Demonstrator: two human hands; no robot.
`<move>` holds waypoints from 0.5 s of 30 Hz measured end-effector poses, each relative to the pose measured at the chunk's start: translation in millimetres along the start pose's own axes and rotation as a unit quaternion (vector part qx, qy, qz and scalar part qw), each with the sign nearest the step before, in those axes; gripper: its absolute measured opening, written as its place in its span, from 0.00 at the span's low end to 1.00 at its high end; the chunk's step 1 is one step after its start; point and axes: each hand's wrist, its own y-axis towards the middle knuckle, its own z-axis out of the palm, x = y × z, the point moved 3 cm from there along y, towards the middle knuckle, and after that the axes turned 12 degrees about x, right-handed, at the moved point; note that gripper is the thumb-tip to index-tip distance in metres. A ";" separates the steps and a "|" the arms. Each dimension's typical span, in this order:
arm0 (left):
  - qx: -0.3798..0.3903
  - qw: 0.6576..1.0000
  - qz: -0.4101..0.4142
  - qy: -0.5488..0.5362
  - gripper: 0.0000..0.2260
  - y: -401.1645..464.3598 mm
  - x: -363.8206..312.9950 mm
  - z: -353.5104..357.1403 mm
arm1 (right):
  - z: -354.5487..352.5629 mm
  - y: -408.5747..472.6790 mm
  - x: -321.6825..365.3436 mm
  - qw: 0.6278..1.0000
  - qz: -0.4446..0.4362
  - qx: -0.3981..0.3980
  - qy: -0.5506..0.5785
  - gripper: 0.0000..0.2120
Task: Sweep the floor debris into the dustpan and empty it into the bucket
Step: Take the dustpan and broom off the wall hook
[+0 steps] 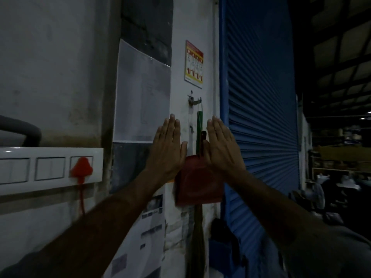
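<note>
A red dustpan (197, 183) hangs flat against the white wall pillar (180, 57), its dark handle (203, 143) pointing up toward a metal hook (193, 101) — a green strap (199, 125) also drops from that hook, though whether the pan hangs from the strap or from something else cannot be told in this dim light. The blue roller shutter (261, 117) stands just to the right of it.

Both hands are raised in front of the pan with fingers straight and held together, backs toward the camera. The left hand (167, 149) sits left of the handle, the right hand (222, 147) right of it; neither grip is curled round anything, and whether the palms touch the wall or the pan is not clear.

The dustpan looks like thin moulded plastic — light, stiff, smooth, likely to swing on its hanger when nudged. The handle is the sensible place to take hold, with fingers wrapped round its narrow neck just above the pan body, lifting upward to clear the hook rather than pulling outward. A second hand steadying the pan's flat face should stop it knocking the wall. No broom or bucket can be made out here.
</note>
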 end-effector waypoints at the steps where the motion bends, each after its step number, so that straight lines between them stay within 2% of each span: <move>1: -0.004 1.000 0.001 0.000 0.30 3.6 1.0 2.0 | 1.3 0.6 -4.2 1.000 0.002 0.005 -0.002 0.30; 10: 0.002 0.999 0.030 0.035 0.30 41.3 6.1 63.2 | 53.2 34.3 -60.0 0.999 0.002 0.029 -0.017 0.32; 15: -0.001 0.996 0.033 0.081 0.30 70.5 3.3 91.2 | 95.4 65.0 -89.1 0.998 0.020 0.014 0.056 0.31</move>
